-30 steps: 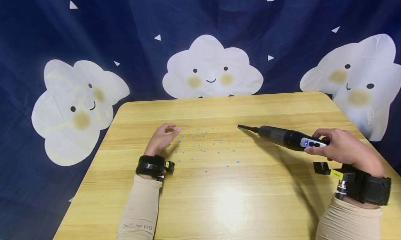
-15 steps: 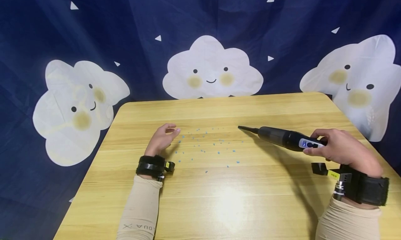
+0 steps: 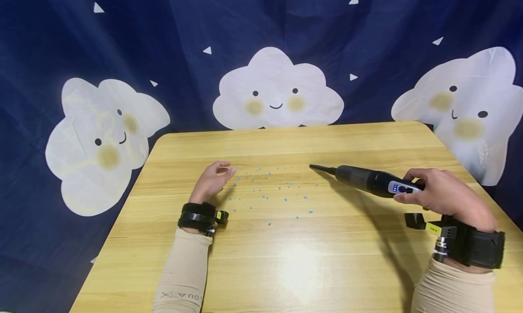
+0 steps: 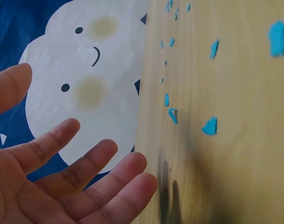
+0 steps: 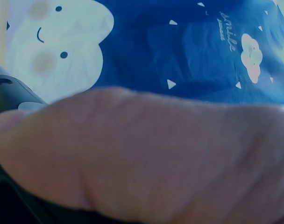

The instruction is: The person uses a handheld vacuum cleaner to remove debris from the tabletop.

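Note:
My right hand (image 3: 443,192) grips the handle end of a black handheld vacuum cleaner (image 3: 359,179). Its narrow nozzle points left, close over the wooden table (image 3: 253,267), and small blue lights glow on its control panel. In the right wrist view the thumb (image 5: 132,154) fills much of the picture, with a corner of the vacuum's body (image 5: 11,93) behind it. My left hand (image 3: 212,179) holds nothing, its fingers loosely bent beside several small blue scraps (image 3: 285,199) strewn over the middle of the table. Larger in the left wrist view are the same blue scraps (image 4: 210,126).
A dark blue curtain (image 3: 184,13) with white clouds and triangles hangs right behind the table's far edge. Each wrist wears a black strap (image 3: 197,216) carrying a small camera. Light glares off the table's front middle.
The right hand and vacuum have shifted slightly left. A blue scrap seen at the nozzle tip a second ago no longer shows there. The left hand stays in place.

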`<state>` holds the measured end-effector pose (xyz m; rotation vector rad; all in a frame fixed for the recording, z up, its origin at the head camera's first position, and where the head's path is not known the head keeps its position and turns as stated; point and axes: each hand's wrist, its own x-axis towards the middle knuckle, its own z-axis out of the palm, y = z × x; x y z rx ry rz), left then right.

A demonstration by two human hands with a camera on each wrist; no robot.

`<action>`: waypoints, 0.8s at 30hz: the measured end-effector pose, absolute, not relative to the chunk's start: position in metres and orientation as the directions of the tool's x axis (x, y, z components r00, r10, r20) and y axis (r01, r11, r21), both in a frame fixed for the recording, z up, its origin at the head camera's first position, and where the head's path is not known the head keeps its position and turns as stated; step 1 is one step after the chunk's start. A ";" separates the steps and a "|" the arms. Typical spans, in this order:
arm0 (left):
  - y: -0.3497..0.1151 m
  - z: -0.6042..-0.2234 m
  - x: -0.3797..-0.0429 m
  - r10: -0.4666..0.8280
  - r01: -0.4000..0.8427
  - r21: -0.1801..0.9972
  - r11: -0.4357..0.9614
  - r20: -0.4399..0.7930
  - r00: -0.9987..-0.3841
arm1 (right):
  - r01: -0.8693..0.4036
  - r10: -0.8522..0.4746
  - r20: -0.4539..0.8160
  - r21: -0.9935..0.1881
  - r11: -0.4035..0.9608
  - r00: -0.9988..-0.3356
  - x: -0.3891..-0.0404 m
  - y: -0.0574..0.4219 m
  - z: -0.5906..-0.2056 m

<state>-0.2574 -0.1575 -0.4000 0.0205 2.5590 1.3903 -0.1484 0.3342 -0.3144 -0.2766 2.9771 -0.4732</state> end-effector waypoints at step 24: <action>-0.158 -0.401 -0.258 0.131 -0.077 0.827 0.557 -0.180 -0.975 | -0.194 -0.206 -0.003 -0.325 0.926 -0.978 -0.145 0.336 -0.314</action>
